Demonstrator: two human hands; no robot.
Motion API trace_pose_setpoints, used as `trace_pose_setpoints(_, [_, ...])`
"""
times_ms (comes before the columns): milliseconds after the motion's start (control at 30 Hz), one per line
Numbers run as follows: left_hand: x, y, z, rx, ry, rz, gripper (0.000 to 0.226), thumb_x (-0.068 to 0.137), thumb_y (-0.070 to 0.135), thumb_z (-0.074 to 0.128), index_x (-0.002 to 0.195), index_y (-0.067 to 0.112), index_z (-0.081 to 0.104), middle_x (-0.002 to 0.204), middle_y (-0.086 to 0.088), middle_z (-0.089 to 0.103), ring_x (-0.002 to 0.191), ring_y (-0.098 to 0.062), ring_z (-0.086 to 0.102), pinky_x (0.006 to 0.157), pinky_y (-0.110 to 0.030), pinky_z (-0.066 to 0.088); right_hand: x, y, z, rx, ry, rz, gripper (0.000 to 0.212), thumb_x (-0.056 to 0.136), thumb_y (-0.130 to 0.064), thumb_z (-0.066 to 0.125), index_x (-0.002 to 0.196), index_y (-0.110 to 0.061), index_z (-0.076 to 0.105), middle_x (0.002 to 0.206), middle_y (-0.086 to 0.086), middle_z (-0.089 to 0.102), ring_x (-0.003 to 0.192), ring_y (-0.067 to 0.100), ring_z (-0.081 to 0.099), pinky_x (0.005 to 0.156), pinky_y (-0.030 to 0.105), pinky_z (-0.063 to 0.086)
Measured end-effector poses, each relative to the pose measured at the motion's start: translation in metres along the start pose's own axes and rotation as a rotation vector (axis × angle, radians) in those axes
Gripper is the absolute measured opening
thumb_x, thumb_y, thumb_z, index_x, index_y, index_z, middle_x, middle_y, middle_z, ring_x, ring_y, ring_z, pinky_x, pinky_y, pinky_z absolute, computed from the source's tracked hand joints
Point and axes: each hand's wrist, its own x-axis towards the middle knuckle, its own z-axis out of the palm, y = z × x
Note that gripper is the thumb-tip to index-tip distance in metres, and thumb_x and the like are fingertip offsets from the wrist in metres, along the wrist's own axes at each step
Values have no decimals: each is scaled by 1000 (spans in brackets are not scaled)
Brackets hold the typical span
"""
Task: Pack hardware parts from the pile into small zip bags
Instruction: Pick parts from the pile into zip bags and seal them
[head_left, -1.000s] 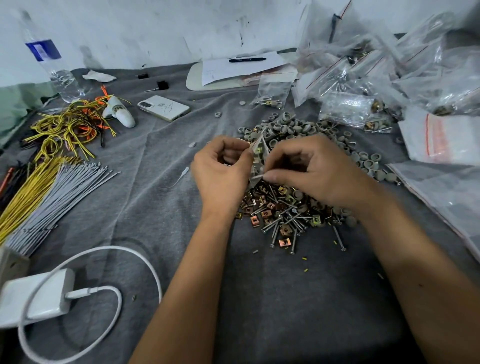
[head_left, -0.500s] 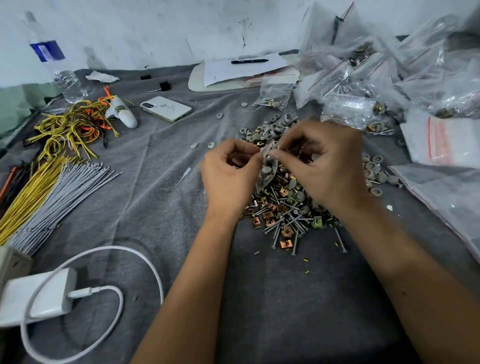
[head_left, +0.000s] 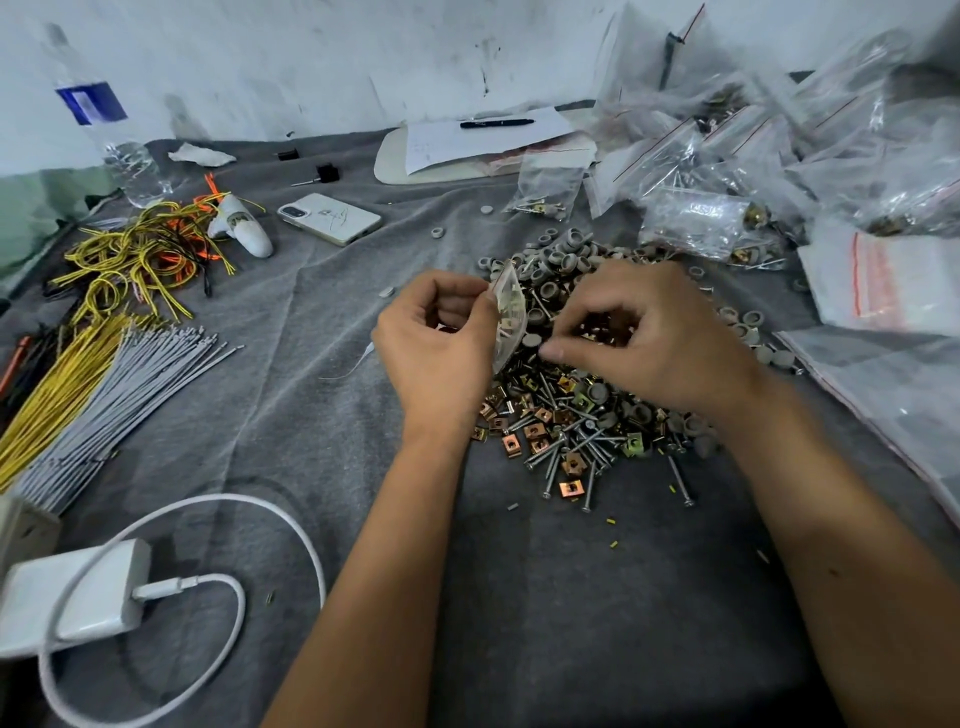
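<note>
Over the pile, left hand pinches bag; right fingers curled.

Both forearms extended forward, bare. Left hand fingers curled, pinching something at fingertips. Right hand palm down, fingers curled, thumb extended.

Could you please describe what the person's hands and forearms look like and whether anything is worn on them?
Both forearms are bare with no sleeve in view. The left hand and right hand wear no gloves, and no rings, watch or bracelet show.
</note>
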Motion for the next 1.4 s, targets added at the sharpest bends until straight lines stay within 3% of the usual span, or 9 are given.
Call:
trace_pose_setpoints(200, [2,1,-1,29,38,8,10,82,1,75,81,11,74,67,-2,68,61,-12,57,58,-26,47,2,-12,13,-171,-569,14,22,71,-57,85,87,-42,79,94,-20,51,104,8,39,97,46,40])
trace_pose_setpoints(267, [2,2,-1,26,32,5,9,82,1,75,81,10,74,68,-4,68,62,-13,57,58,-26,47,1,-14,15,-236,-616,45,22,72,-58,84,89,-46,76,95,-28,37,102,0,26,101,46,35])
trace_pose_setpoints(500, [0,4,0,33,23,2,12,83,0,75,80,11,74,67,-1,68,61,-12,57,57,-25,48,0,-23,19,-265,-660,34,16,85,-48,77,88,-33,75,94,-21,48,100,3,32,100,42,31])
trace_pose_setpoints(600, [1,2,0,15,21,-6,12,82,0,75,80,12,74,69,-5,69,63,-15,58,59,-28,49,2,-23,14,-33,-540,42,11,89,-36,76,92,-26,74,94,-18,62,100,1,52,96,33,43])
trace_pose_setpoints(700, [0,2,0,22,-26,-12,13,81,-1,75,80,12,74,66,1,67,61,-11,57,57,-25,47,2,-17,8,168,-198,78,5,94,-25,72,96,-21,69,86,-11,70,85,6,69,79,23,53])
trace_pose_setpoints(833, [-5,3,2,103,-105,20,11,82,2,76,80,12,74,63,8,65,56,-5,54,53,-20,44,3,-11,9,85,180,59,6,91,-22,77,93,-18,74,83,-11,71,80,8,69,74,23,55])
trace_pose_setpoints(1000, [-6,4,3,135,-122,38,16,81,-1,75,79,15,74,64,9,66,58,-3,54,55,-20,45,4,-11,13,-55,168,53,14,84,-12,83,97,-16,79,91,-10,74,84,3,69,76,18,54])
trace_pose_setpoints(1233, [-6,4,3,106,-120,7,15,81,0,75,79,15,75,69,-1,70,60,-7,57,56,-25,47,5,-15,17,-143,205,35,19,79,-8,86,94,-15,77,75,-22,59,61,6,57,60,6,40])
trace_pose_setpoints(1400, [-5,2,1,78,-129,9,12,80,7,75,79,19,75,67,4,68,61,-8,56,56,-27,47,5,-12,15,-231,196,16,14,80,-11,86,93,-13,81,78,-25,50,70,-17,51,70,0,32])
